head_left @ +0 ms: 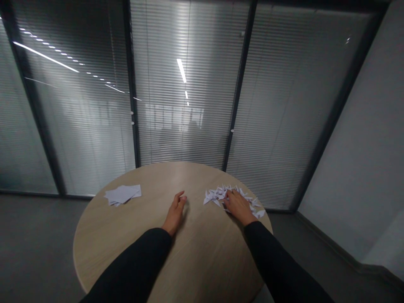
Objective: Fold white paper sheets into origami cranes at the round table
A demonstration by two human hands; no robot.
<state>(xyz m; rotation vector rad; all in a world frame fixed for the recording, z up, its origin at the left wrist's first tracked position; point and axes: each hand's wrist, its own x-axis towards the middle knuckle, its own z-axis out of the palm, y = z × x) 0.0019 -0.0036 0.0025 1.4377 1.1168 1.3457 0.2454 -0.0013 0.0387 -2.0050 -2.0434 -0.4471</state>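
Observation:
A round light-wood table (195, 256) stands before me. My left hand (175, 211) rests on its edge on the bare tabletop near the middle, fingers together and lightly curled, holding nothing that I can see. My right hand (238, 206) lies palm down on a pile of several small white folded paper cranes (217, 194) at the table's right; its fingertips press into the pile, and I cannot tell whether they grip one. A loose stack of white paper squares (123, 194) lies at the table's far left, away from both hands.
Glass partitions with closed blinds (189, 105) and dark frames stand right behind the table. A grey floor (34, 244) surrounds it, and a pale wall (372, 168) runs along the right.

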